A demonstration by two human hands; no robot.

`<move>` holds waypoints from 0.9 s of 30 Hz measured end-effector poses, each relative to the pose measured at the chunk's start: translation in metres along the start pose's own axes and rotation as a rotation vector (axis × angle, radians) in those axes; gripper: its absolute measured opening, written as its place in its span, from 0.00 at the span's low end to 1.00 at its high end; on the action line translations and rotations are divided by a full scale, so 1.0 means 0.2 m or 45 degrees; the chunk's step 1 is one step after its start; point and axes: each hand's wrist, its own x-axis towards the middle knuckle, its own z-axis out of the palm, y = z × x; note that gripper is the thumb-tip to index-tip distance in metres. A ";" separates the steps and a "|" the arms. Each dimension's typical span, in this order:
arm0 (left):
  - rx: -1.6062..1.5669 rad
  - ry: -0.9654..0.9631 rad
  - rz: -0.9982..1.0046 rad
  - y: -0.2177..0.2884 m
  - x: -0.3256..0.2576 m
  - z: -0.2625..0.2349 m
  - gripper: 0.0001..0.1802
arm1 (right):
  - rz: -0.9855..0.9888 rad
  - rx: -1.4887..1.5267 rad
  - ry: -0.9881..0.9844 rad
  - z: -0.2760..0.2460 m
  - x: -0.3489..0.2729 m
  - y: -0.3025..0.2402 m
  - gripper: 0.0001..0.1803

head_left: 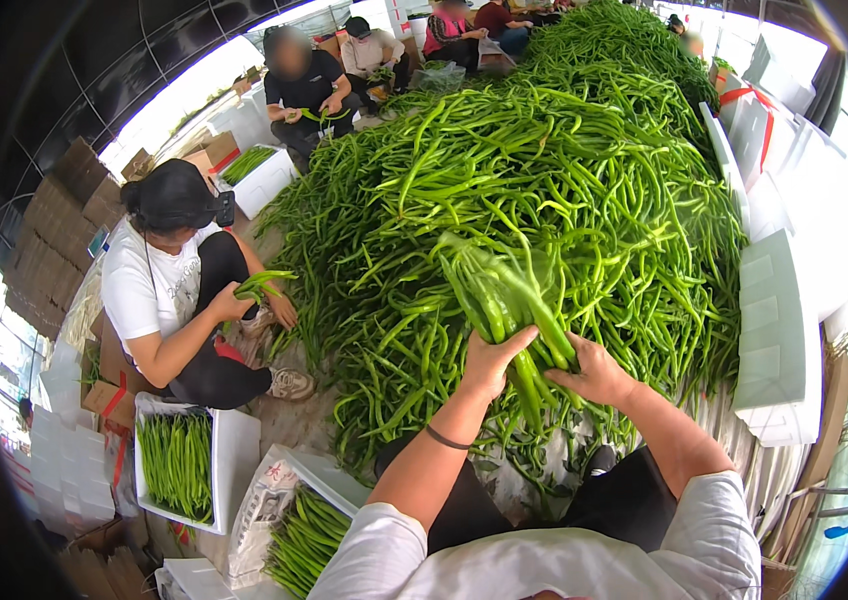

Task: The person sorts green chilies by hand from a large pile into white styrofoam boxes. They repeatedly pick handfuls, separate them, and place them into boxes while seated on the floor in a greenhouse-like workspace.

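A bunch of long green chili peppers (pixel 500 305) is held up in front of me, its far ends smeared by motion. My left hand (pixel 494 365) is closed around the bunch from the left, thumb across it. From the other side my right hand (pixel 599 372) grips its near right part, with fingers partly hidden behind the peppers. Beyond and below both hands spreads a large heap of loose green chili peppers (pixel 544 150).
By my left arm stands a white foam box (pixel 344 484) of peppers lined with printed paper. Another foam box (pixel 236 465) holds aligned peppers. A co-worker (pixel 159 290) sits left, peppers in hand; others sit farther back. White foam boxes (pixel 774 340) line the right side.
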 end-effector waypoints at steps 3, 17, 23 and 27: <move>0.084 -0.066 -0.045 -0.01 0.01 -0.04 0.20 | -0.028 -0.060 -0.051 0.00 0.00 0.01 0.30; 0.002 -0.522 -0.559 0.04 -0.01 -0.06 0.28 | 0.549 0.691 -0.764 -0.07 -0.05 0.03 0.29; 0.174 -0.613 -0.536 0.02 -0.03 -0.13 0.34 | 0.802 0.427 -0.837 -0.11 0.00 -0.09 0.45; 0.092 -0.612 -0.539 0.07 -0.05 0.00 0.36 | 0.616 0.969 -0.768 0.02 -0.09 0.16 0.43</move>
